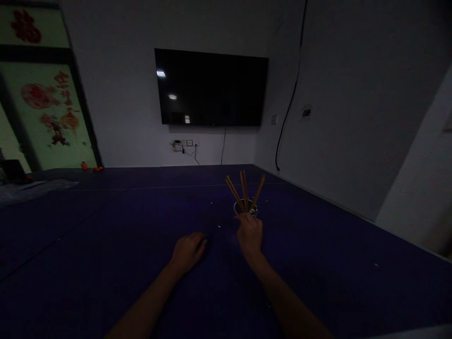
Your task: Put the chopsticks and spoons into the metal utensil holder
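A round cup point(236, 207) with a pale rim stands on the dark blue tabletop. Several thin wooden chopsticks point(244, 186) lean out of it, fanning apart at their upper ends. My right hand point(250, 233) is closed at the near side of the cup, its thumb and fingers at the rim; it covers most of the cup's body. A small pale thing point(253, 212) shows just above the knuckles, too dim to name. To the left, apart from the cup, my left hand point(189, 248) lies on the tabletop with fingers curled in, and nothing shows in it.
Small white scraps point(219, 226) dot the blue surface point(141, 235). Clear plastic sheeting point(38, 190) and orange items point(97, 168) lie at the far left. A television point(212, 89) hangs on the back wall; a black cable point(291, 101) runs down the right wall. The light is dim.
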Demonstrator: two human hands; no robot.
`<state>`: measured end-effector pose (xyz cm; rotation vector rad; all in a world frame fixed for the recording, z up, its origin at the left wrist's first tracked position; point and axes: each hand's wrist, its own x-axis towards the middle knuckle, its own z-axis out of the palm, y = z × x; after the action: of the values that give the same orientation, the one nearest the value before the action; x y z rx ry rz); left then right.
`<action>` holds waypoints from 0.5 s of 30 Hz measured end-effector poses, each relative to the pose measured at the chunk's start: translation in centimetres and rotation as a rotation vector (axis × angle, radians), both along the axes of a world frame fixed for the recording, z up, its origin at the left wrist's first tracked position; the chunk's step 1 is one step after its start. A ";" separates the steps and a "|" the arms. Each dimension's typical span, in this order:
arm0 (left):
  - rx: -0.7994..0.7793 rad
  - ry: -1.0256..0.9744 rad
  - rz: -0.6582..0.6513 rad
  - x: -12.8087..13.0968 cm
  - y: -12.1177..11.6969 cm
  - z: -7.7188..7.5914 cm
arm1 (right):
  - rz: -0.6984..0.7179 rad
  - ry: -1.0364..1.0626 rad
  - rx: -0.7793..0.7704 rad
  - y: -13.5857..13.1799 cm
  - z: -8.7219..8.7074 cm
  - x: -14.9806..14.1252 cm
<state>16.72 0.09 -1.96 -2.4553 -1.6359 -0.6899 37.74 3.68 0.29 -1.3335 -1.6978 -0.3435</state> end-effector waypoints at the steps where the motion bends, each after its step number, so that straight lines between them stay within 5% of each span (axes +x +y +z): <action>1: 0.029 -0.044 0.014 0.0 0.0 -0.1 | 0.063 -0.003 0.015 -0.4 0.0 -0.7; 8: 0.128 -0.262 -0.016 -0.1 0.3 -0.4 | 0.422 0.052 0.071 -3.2 -0.5 -5.3; 15: 0.138 -0.523 -0.055 0.1 0.1 0.4 | 0.610 0.069 0.113 -4.4 -0.8 -6.9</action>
<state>16.85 0.15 -1.58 -2.3532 -1.5957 -1.5003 30.81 -0.69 -0.55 -0.6854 -1.8971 -0.0355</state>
